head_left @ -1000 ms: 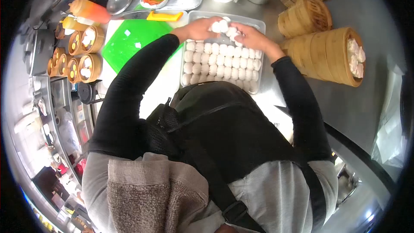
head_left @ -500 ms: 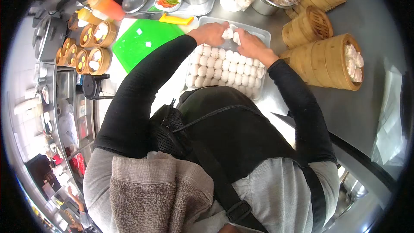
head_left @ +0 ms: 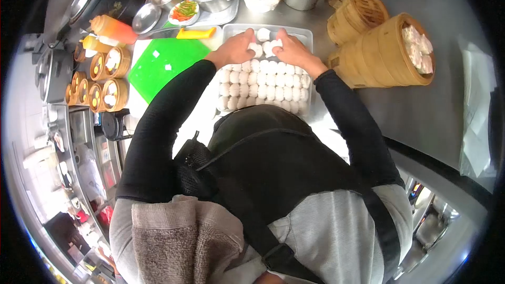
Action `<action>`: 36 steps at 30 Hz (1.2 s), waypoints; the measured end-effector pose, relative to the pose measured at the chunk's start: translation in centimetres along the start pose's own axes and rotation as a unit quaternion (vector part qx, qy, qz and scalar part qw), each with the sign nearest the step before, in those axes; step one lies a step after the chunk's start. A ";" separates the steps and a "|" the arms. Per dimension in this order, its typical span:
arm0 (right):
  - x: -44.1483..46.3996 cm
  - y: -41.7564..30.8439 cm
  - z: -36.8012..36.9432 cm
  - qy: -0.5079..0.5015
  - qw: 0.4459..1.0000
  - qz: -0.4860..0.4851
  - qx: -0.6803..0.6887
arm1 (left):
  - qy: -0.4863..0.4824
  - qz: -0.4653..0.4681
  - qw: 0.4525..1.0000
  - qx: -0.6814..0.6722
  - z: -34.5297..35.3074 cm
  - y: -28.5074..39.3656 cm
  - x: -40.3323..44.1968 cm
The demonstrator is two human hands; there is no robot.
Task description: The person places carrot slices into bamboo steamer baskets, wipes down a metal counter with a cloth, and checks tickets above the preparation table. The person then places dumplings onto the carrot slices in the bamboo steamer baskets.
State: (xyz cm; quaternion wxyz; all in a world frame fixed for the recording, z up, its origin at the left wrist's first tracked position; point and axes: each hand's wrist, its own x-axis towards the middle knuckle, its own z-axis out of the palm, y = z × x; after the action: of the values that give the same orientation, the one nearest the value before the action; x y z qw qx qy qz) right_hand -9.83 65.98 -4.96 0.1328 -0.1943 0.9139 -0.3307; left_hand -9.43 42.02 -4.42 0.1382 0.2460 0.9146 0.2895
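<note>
A clear plastic tray [head_left: 307, 36] in front of me holds close rows of white food balls [head_left: 265, 92], their exact kind unclear. In the tray's far part, my left hand [head_left: 235, 51] has thumb and fingers closed round one white ball [head_left: 256, 49]. Just to its right, my right hand [head_left: 294, 52] pinches more white food, which looks like one or two balls [head_left: 272, 48]. Another single ball [head_left: 263, 34] lies beyond them, between the two hands, touched by neither.
Left of the tray lies a green cutting board [head_left: 163, 66] with a yellow-handled knife [head_left: 195, 33] at its far edge. Small bamboo steamers [head_left: 117, 63] stand farther left. Stacked bamboo steamers [head_left: 376, 55] are on the right, and bowls [head_left: 184, 12] line the back.
My hands have moved apart from their close position, and a single white ball now shows lying between them. The view has shifted, so the counter appears farther left.
</note>
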 end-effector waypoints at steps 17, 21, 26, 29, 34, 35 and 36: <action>-0.7 1.5 -1.4 0.051 0.969 -0.121 -0.210 | -0.005 0.056 0.997 -0.047 0.7 0.3 0.0; 0.6 -0.8 -1.0 0.090 0.982 0.061 0.156 | 0.122 0.083 0.959 -0.241 0.3 0.4 -1.6; 0.9 -6.7 3.1 0.071 0.845 0.224 0.481 | 0.098 -0.049 0.908 -0.404 -0.9 3.3 -1.8; 1.4 -4.2 4.2 0.084 0.753 0.249 0.604 | 0.119 -0.085 0.823 -0.549 -0.3 3.0 -1.8; 2.4 -1.2 2.7 0.209 0.954 0.028 0.211 | 0.135 -0.008 0.891 -0.433 2.2 2.7 -1.1; 2.0 -2.5 1.8 0.205 0.960 0.088 0.171 | 0.167 -0.005 0.866 -0.472 2.0 3.4 -0.6; 1.9 -4.0 1.3 0.207 0.960 0.087 0.168 | 0.198 -0.001 0.838 -0.509 1.6 4.0 0.0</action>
State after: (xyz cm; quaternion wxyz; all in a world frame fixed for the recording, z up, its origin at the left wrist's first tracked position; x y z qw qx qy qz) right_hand -9.96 61.62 -3.49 -0.0005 -0.0165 0.8663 -0.4993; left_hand -7.29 45.59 -3.32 0.0601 0.0781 0.6467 0.7564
